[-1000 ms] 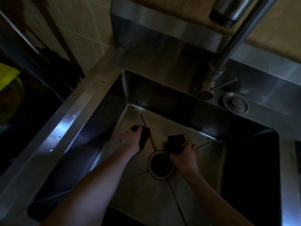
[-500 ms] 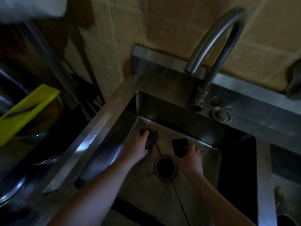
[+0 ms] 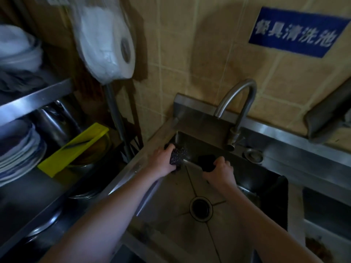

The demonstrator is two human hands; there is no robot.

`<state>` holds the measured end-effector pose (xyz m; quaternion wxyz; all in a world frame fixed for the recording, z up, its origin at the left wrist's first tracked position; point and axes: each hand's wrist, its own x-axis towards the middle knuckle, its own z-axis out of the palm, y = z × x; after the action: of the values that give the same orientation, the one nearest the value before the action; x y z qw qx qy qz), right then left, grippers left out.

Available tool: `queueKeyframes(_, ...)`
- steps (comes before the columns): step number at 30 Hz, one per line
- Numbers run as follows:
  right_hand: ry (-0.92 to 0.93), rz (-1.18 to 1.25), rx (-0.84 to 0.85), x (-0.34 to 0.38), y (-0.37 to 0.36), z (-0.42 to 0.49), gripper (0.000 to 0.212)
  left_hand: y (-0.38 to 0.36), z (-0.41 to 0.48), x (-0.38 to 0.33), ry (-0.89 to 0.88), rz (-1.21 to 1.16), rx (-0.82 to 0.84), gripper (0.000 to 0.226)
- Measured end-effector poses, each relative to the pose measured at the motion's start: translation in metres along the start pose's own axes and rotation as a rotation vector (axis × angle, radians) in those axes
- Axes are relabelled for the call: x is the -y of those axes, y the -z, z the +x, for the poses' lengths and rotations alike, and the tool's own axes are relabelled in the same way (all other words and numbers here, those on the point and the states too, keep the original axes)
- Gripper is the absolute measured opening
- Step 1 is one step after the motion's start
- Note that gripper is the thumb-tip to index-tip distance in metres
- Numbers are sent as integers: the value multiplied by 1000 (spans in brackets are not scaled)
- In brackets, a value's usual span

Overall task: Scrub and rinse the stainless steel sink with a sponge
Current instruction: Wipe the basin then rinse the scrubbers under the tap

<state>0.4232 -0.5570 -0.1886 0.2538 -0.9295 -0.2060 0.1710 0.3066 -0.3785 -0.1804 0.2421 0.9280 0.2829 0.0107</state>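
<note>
Head view, the only 1 there is: both my hands are down in the sink [image 3: 176, 230], up against its far wall below the faucet [image 3: 237, 103]; my left hand [image 3: 161, 162] works the far left corner of the basin, fingers curled around a dark, coarse scouring pad [image 3: 179, 155] pressed where wall meets floor, I judge because grime gathers in that seam; my right hand [image 3: 221, 172] is near it to the right, clamped on a dark flat sponge [image 3: 206, 162], fingers curled over its near edge and its broad face turned to the far wall so the widest side does the rubbing; the 2 scrubbers are near each other but apart.

The drain [image 3: 201, 208] sits in the middle of the sink floor, nearer to me than both hands and uncovered; I see no water falling from the spout, so I judge this is the scrubbing part and the rinse is not yet begun; the faucet stands on the far rim with its spout over the basin, handy for my right hand when rinsing comes; the light is too dim to tell whether the steel is wet or soapy.

Left of the sink, a shelf carries stacked plates [image 3: 19, 150] and a yellow board [image 3: 74, 149]; a bagged paper roll [image 3: 106, 40] hangs above; a blue sign [image 3: 296, 32] is fixed to the tiled wall.
</note>
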Motion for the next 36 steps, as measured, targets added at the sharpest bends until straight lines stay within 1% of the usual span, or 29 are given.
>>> queueKeyframes(2,23,-7,18,12,11,-3,61,18,-8,-1,4,20,-41,59)
queueKeyframes(5,51,-5,22,29,23,-9,62,42,-20,-2,17,76,-96,57)
queueKeyframes(8,85,-7,3,41,30,-16,63,58,-32,-6,42,75,-109,55)
queueKeyframes(15,136,-27,4,57,30,-27,62,61,-54,6,56,48,-111,54)
queueKeyframes(25,171,-30,34,77,22,-29,78,67,-63,27,111,38,-113,54)
queueKeyframes(32,199,-43,23,97,23,-25,78,81,-67,36,168,77,-117,54)
queueKeyframes(36,245,-57,34,114,21,-25,76,99,-74,41,174,54,-144,53)
